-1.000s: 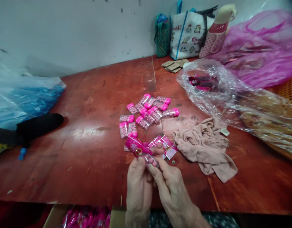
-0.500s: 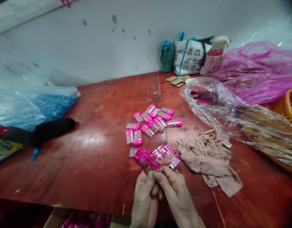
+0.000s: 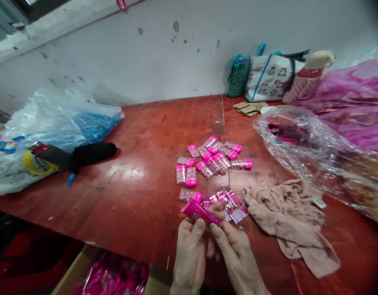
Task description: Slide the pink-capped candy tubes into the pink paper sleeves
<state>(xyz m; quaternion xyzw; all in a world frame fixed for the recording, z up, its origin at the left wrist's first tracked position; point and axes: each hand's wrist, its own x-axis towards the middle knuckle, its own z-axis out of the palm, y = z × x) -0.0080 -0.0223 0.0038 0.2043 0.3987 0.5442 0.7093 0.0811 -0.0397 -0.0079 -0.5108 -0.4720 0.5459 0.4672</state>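
The red wooden table (image 3: 139,196) bears everything; along its right side lie a pink plastic sheet (image 3: 354,106) and a clear plastic bag (image 3: 314,155) with dark and pink items inside, and on its left a blue-tinted plastic bag (image 3: 62,123) with a black bundle (image 3: 90,152) beside it; three bags (image 3: 268,78) stand against the back wall, one teal, one white with printed figures, one pink mesh; one beige cloth (image 3: 287,217) lies crumpled just right of the hands.

At the table's near edge an open cardboard box (image 3: 109,274) holds many pink packets, too blurred to count; judging by that, a good share of the packing looks done, while much is left on the table.

In the middle sits a pile of candy cases (image 3: 213,157), clear with pink caps, about twelve or thirteen as far as can be told; one more lies apart nearer the hands; beside it a small fan of pink wrappers (image 3: 230,201), perhaps four or five.

The left hand (image 3: 189,254) and right hand (image 3: 238,254) are both closed on a single pink packet (image 3: 199,212), pinching it between thumbs and fingertips, just above the table's front edge; what is inside it cannot be told.
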